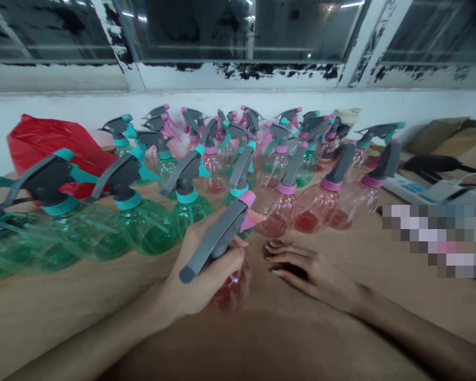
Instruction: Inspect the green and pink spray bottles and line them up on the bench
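Observation:
My left hand [206, 264] is wrapped round the neck of a spray bottle [230, 290] with a grey head, a pink nozzle and trigger, and a clear pinkish-red body. The bottle's collar is hidden by my fingers. To its right, my right hand [301, 264] rests low over the wooden table [301, 338], fingers stretched out and slightly bent, holding nothing. Just beyond my hands stands a row of spray bottles: green ones with teal collars, such as this green spray bottle [146, 227], on the left, and pink ones, such as this pink spray bottle [277, 211], on the right.
More spray bottles crowd behind the front row, near the white wall [206, 100]. A red plastic bag [51, 143] lies at the back left. On the right are a brown cardboard piece [440, 137], a black object [432, 163] and a white power strip [416, 188].

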`<state>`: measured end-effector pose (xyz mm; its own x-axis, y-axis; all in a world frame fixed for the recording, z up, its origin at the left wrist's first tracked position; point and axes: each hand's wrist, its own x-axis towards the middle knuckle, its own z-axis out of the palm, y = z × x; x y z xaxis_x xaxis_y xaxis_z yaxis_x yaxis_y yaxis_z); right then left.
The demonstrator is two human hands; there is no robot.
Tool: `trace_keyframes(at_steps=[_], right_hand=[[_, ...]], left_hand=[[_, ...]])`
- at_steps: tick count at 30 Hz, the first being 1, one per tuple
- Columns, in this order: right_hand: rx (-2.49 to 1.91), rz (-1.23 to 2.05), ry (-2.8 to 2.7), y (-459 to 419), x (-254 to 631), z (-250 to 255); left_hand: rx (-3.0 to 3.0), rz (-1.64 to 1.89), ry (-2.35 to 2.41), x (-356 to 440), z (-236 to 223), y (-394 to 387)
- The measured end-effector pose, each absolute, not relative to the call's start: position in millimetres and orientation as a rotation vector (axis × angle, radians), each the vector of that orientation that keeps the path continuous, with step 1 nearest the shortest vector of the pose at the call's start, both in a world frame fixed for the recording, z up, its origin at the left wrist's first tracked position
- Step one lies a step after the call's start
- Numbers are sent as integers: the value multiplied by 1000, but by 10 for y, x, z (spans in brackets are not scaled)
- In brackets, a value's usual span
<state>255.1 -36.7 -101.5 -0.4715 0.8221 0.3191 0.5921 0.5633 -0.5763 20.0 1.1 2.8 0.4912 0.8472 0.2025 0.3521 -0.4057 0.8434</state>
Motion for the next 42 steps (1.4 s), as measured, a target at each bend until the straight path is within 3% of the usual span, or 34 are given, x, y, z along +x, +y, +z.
trace_keyframes(at_steps=[42], right_hand=[[-1135,533,-2253,-364,2562,-1014]], left_hand=[[2133,877,923,243,34,38]])
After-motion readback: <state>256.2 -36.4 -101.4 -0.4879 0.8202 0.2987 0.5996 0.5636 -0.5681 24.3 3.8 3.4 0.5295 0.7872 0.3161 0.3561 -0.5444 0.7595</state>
